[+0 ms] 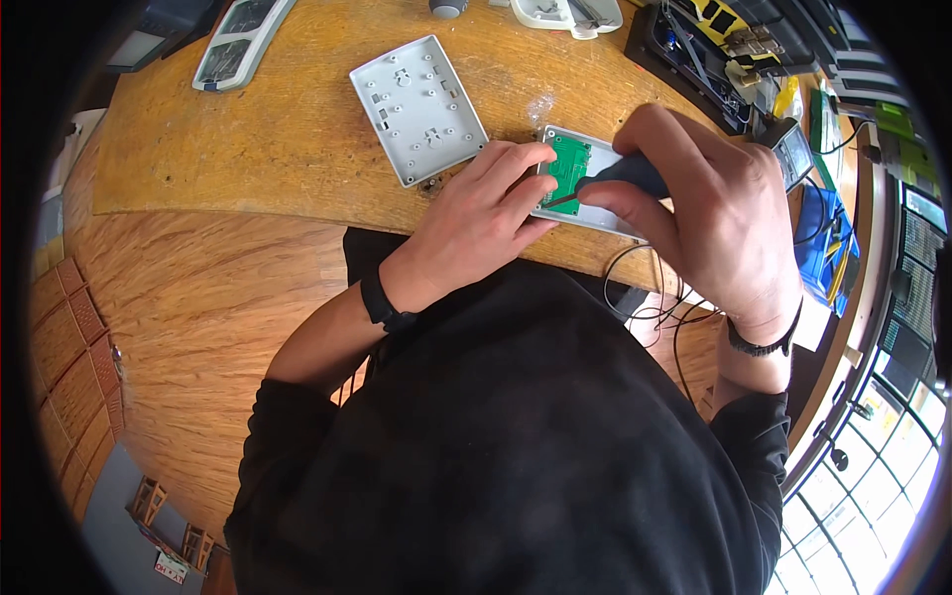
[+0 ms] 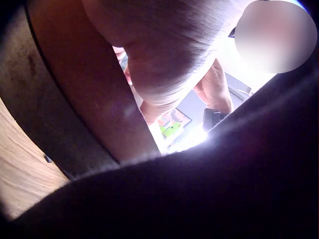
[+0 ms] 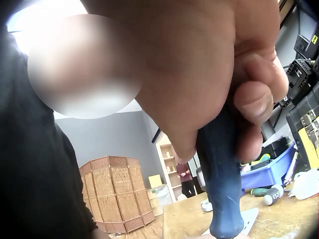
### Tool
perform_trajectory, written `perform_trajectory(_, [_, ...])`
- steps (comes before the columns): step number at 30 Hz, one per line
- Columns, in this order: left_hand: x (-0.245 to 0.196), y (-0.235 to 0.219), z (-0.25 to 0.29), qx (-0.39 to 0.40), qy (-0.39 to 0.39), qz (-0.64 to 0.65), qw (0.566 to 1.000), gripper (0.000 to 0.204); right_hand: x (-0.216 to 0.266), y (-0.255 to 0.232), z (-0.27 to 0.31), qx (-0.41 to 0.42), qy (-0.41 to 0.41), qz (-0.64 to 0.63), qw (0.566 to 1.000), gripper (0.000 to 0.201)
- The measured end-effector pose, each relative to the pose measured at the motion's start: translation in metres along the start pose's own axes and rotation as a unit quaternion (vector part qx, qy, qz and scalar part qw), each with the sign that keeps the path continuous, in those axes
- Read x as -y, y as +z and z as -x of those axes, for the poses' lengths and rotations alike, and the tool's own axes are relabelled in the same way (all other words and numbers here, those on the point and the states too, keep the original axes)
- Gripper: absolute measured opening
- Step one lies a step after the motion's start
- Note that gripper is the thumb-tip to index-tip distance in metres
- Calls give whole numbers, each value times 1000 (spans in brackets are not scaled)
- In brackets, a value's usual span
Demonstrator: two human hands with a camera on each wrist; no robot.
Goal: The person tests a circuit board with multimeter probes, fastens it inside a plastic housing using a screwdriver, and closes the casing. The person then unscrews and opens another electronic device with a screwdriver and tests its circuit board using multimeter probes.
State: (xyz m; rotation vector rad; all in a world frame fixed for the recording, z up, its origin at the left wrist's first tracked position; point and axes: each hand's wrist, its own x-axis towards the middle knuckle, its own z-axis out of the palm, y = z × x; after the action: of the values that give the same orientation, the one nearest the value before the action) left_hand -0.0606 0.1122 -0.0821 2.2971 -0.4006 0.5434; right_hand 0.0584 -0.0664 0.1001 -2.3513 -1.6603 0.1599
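My right hand (image 1: 719,198) grips the dark blue handle of a screwdriver (image 3: 222,184); its shaft reaches down to the lower left part of a green circuit board (image 1: 568,169). The board lies inside a grey plastic case half (image 1: 607,216) near the table's front edge. At the left end of that case, my left hand (image 1: 476,218) holds the rim between thumb and fingers, with fingertips by the board. The screwdriver's tip is too small to make out. In the left wrist view the palm (image 2: 169,55) fills much of the top, and its fingers are hidden.
Another grey case half (image 1: 421,109) lies left of the hands on the wooden table (image 1: 248,149). A clear-lidded box (image 1: 233,50) stands at the back left, a white tray (image 1: 545,14) at the back. Toolboxes and a blue bin (image 3: 269,174) stand beyond; black cables hang by the front edge.
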Motion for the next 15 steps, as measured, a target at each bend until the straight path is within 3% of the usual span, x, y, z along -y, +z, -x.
perform_trajectory(3, [-2,-2,1,0,-3,-8,1000,45,6,7,-5,-20,30,-43,998,39])
perform_trajectory(6, [0,1,2,3,-7,-11,1000,45,2,20,-11,-51,-100,-185,976,34])
perform_trajectory(7, [1,2,2,3,-6,-9,1000,46,1,16,-10,-51,-101,-185,976,34])
perform_trajectory(9, [-1,1,2,7,-5,-10,1000,45,3,4,-10,11,-93,-47,995,33])
perform_trajectory(10, [-1,0,1,10,-3,-12,1000,45,1,9,-12,-16,-77,7,997,34])
perform_trajectory(15, [0,1,3,2,0,-14,1000,42,8,15,-15,-38,-52,-107,992,41])
